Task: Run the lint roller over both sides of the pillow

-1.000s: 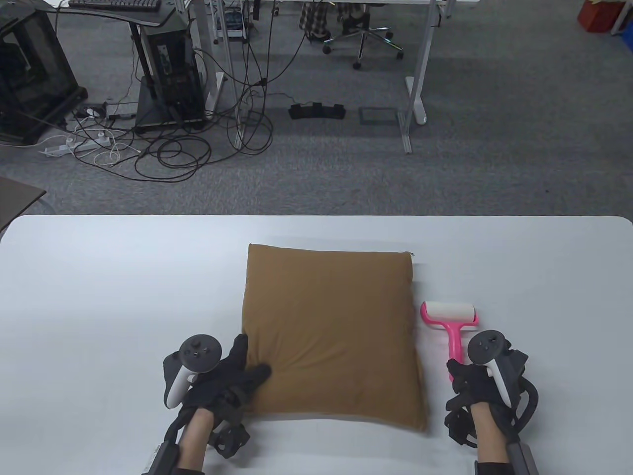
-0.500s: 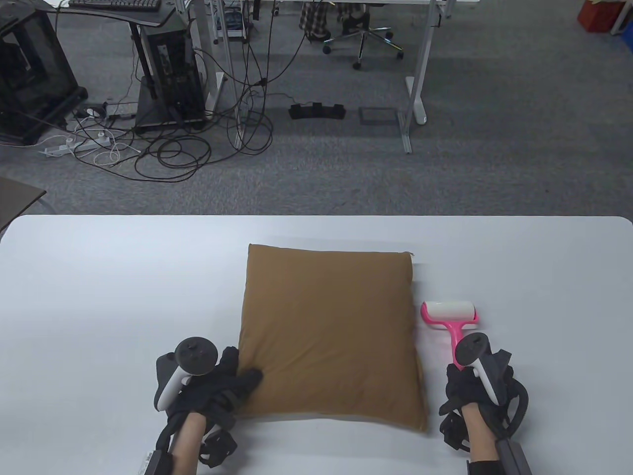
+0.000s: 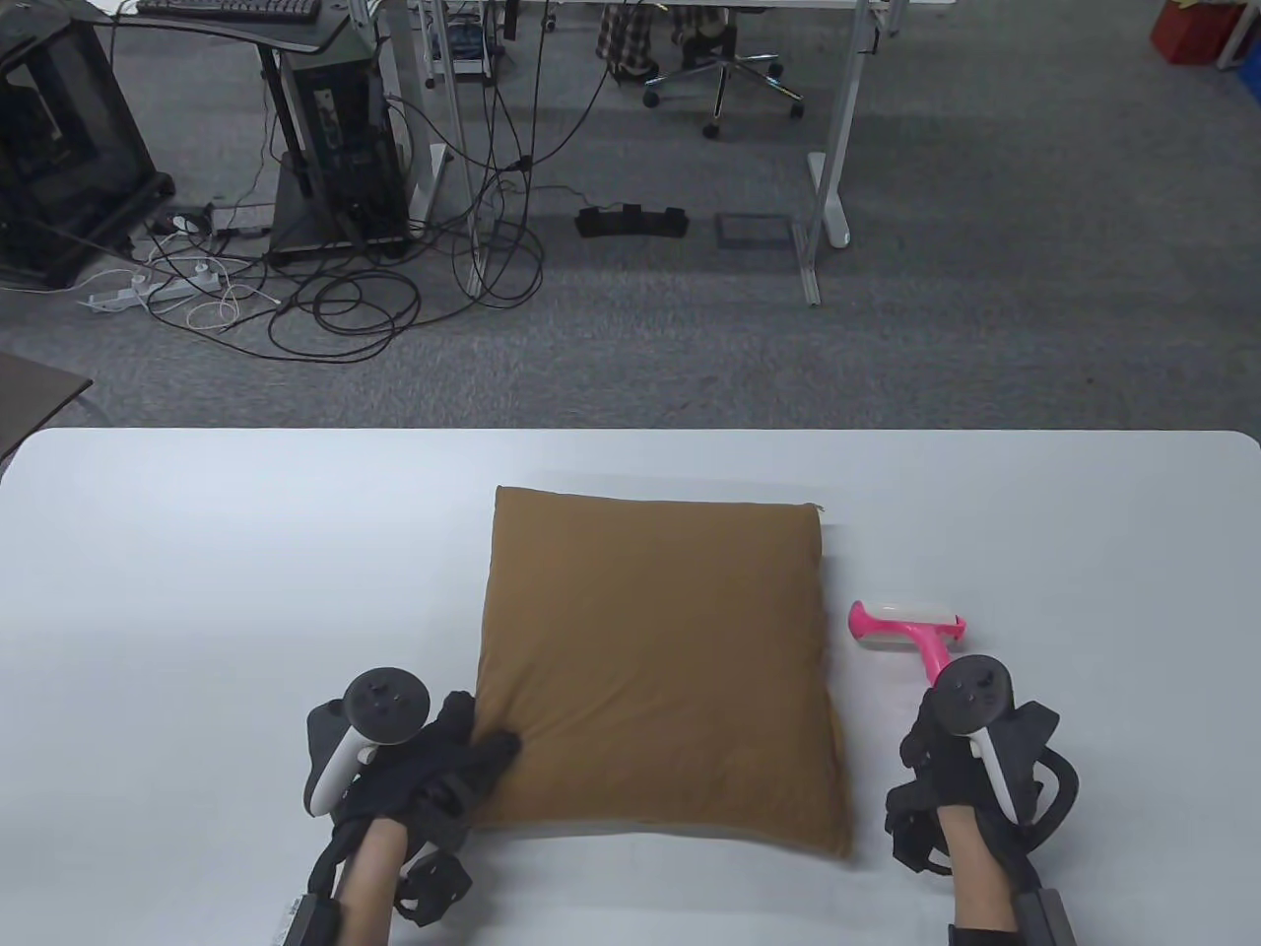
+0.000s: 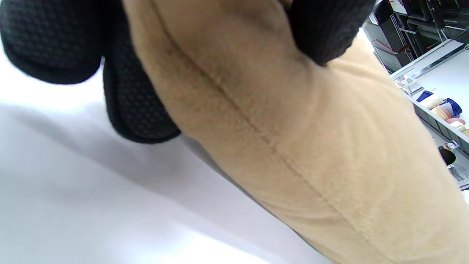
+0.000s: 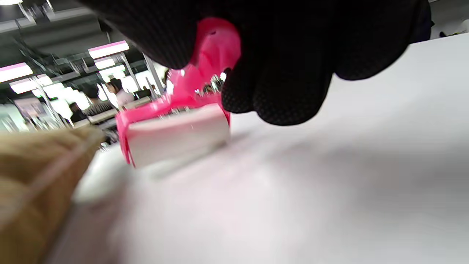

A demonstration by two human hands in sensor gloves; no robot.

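A brown square pillow (image 3: 655, 670) lies flat in the middle of the white table (image 3: 197, 552). My left hand (image 3: 448, 759) grips its near left corner, thumb on top; the left wrist view shows the pillow (image 4: 311, 146) pinched between my gloved fingers (image 4: 139, 106). A pink lint roller (image 3: 906, 631) with a white roll is just right of the pillow. My right hand (image 3: 961, 759) grips its pink handle and holds it tilted, roll end low by the table. The right wrist view shows the roller (image 5: 176, 132) under my fingers (image 5: 285, 80), with the pillow edge (image 5: 33, 176) at left.
The table's far edge (image 3: 630, 431) runs across the middle of the table view. Beyond it are carpet, desk legs, cables (image 3: 394, 286) and an office chair (image 3: 724, 74).
My right hand has closed on the roller handle and tilted it up, shifting the roller slightly right. My left hand has drawn back a little to the pillow's near left corner.
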